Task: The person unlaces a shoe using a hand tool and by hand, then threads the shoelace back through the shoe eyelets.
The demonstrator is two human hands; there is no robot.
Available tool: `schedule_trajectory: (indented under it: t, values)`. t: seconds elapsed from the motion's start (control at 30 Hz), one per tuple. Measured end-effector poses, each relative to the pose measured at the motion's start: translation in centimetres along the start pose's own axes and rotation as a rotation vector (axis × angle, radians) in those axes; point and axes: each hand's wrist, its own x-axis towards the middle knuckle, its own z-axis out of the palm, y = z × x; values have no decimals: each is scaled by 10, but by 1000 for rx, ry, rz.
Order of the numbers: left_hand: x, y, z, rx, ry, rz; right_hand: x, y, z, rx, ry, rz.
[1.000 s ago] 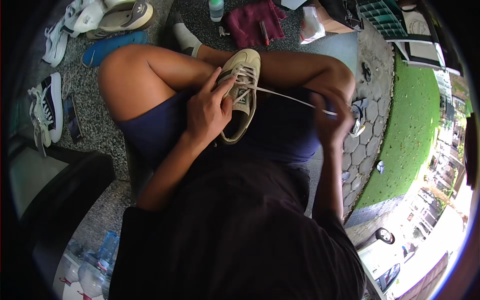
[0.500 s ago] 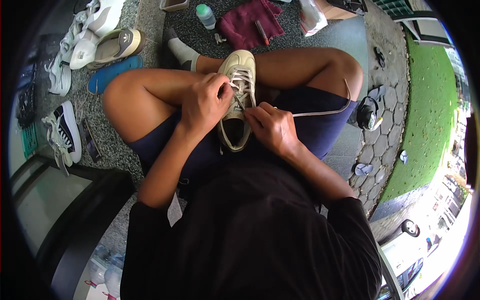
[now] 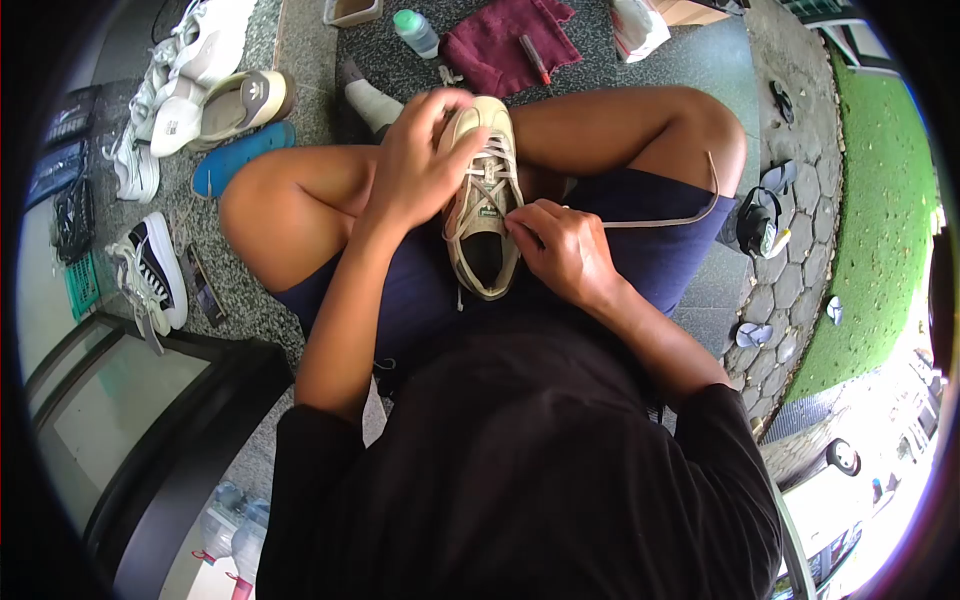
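Observation:
A cream lace-up sneaker (image 3: 490, 195) lies between my crossed legs, toe pointing away from me and its dark opening toward my body. My left hand (image 3: 425, 165) is beside the toe on the left, thumb and fingers apart, the thumb over the shoe's edge. Its fingertips are slightly blurred, and I cannot tell how firmly they touch. My right hand (image 3: 565, 250) is closed in a pinch at the right row of eyelets near the opening. From that hand a pale shoelace (image 3: 660, 222) runs right across my thigh, its free end curling up over the knee. Laces cross over the tongue.
Ahead lie a maroon cloth (image 3: 510, 45), a red-and-dark pen (image 3: 535, 60) and a green-capped bottle (image 3: 415, 35). Several shoes stand at the left, among them a black-and-white sneaker (image 3: 160, 268), near a blue insole (image 3: 245, 158). Slippers (image 3: 753, 335) lie on the paving at the right.
My left hand has let go of the lace over the tongue, spread its fingers and moved up to the toe. My right hand stays by the eyelets. The whole view has shifted slightly.

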Motion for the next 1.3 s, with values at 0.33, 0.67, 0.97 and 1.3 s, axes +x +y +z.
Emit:
schedule_trajectory:
  t: [0.33, 0.67, 0.97, 1.3]
  values:
    - [58, -45, 50, -42, -170, -255, -38, -37, -25, 149, -88, 54]
    - [48, -58, 60, -239, -256, -322, -28, -43, -94, -193, 100, 88]
    - [-35, 47, 8, 150, 29, 476, -26, -46, -122, 90, 338, 254]
    - [-82, 92, 17, 305, 213, 796, -16, -74, -130, 1010, -398, 551]
